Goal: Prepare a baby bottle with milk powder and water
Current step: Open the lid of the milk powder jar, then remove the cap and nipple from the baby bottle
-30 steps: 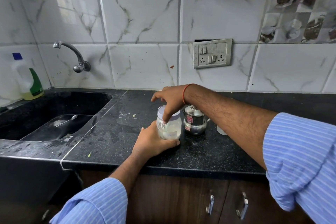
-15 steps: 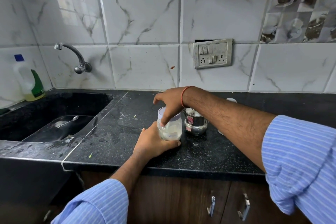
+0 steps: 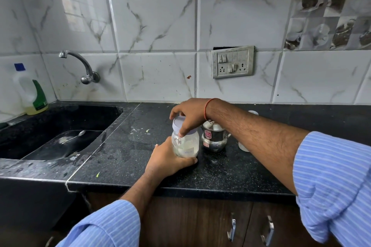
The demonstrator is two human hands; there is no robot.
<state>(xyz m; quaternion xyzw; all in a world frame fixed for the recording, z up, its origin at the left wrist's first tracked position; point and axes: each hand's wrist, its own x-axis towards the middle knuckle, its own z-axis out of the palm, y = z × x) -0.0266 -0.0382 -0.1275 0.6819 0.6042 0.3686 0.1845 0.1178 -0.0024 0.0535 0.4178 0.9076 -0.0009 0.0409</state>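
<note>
1. The left hand [image 3: 166,161] reaches in from below and wraps the lower part of a clear jar [image 3: 185,144]; its fingers curl round the base, with fingertips showing at the jar's right foot; the forearm runs back to a rolled blue striped sleeve [image 3: 104,226].
2. The right hand [image 3: 190,113] comes in from the right, arched over the jar's top; thumb and fingers curl down round the pale lid [image 3: 181,124], gripping it; a red thread [image 3: 206,109] circles the wrist; the forearm slants across the counter to a second striped sleeve.
3. The jar stands upright on the black speckled counter [image 3: 130,158], near its front edge and just right of the sink; it holds a whitish content low down, though what it is cannot be told.
4. A small steel pot [image 3: 213,140] with a red sticker stands just beside the jar on its right, partly hidden by the right wrist; a pale object [image 3: 243,147] behind the forearm is too hidden to name.
5. The dark sink [image 3: 112,114] lies to the left with a spoon [image 3: 74,136] in its basin; a wall tap [image 3: 80,66] hangs above it; a detergent bottle [image 3: 30,92] stands at the far left corner.
6. A switch plate [image 3: 232,62] is set in the marbled wall tiles; cabinet handles [image 3: 267,230] show below the counter.
</note>
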